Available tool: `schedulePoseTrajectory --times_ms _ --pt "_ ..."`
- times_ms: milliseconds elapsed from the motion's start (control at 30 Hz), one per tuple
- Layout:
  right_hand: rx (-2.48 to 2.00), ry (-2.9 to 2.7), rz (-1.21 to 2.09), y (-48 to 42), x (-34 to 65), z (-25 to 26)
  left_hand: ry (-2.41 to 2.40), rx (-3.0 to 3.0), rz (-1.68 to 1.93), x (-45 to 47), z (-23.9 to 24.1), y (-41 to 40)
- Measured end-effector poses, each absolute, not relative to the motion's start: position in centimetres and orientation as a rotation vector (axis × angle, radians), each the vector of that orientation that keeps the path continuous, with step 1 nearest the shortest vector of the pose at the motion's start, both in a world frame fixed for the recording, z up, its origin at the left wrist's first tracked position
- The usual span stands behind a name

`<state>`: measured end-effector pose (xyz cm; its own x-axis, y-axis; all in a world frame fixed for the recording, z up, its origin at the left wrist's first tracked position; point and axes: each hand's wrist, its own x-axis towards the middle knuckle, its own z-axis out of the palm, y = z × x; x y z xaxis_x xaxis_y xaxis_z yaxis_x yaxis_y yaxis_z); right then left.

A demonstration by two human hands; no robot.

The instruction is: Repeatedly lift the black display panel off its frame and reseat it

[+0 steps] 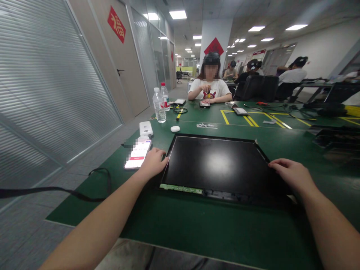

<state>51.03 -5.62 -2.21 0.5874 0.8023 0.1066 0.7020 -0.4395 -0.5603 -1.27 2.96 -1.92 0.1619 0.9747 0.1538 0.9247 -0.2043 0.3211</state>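
A dark display panel lies face up in front of me, its thin black frame round a glossy screen that mirrors a light. Along its near edge runs a green circuit board strip. My left hand is closed at the panel's left edge, thumb and fingertips against the frame. At the right edge, my right hand pinches the frame between thumb and fingers. Just left of my left hand rests a phone with a lit screen. The undersides of my fingers are partly hidden.
Behind the phone are a white power bank and a white earbud case. Two bottles, one a clear water bottle, stand farther back. A co-worker handles a small device across the green table. Dark panels lie at right.
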Motion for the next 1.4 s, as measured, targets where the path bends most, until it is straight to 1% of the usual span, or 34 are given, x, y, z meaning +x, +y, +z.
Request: schedulePoseTrajectory --times_ms 100,200,433,600,733,833,967,1200,1400 --pt "-2.268 -1.179 0.217 -5.7 50.8 -2.0 1.843 2.319 0.445 -1.5 -2.3 3.2" --pt "-2.282 -1.174 0.225 -5.7 50.5 -1.8 1.775 2.332 0.474 -1.6 -2.5 3.3" --pt "-2.286 -1.185 0.194 -5.7 50.7 -2.1 1.664 2.135 0.701 -1.4 -2.2 3.3" --pt "-2.273 -1.201 0.18 -5.6 51.4 -2.6 1.607 1.774 0.958 -0.6 -1.2 2.6" --pt "-2.269 -1.202 0.201 -5.4 51.8 -2.7 1.523 1.233 1.122 0.4 0.1 1.5" --pt "-2.268 -1.182 0.213 -5.5 51.6 -2.5 1.453 0.899 1.123 1.4 1.2 0.7" --pt "-2.288 -1.149 0.238 -5.6 51.1 -2.2 1.339 0.717 1.105 2.1 2.1 0.3" --pt "-2.284 -1.152 0.244 -5.7 50.7 -1.8 1.166 0.658 1.141 1.5 0.7 1.1" --pt "-2.268 -1.17 0.224 -5.7 51.2 -2.2 1.209 0.647 1.126 1.3 -0.2 1.8"
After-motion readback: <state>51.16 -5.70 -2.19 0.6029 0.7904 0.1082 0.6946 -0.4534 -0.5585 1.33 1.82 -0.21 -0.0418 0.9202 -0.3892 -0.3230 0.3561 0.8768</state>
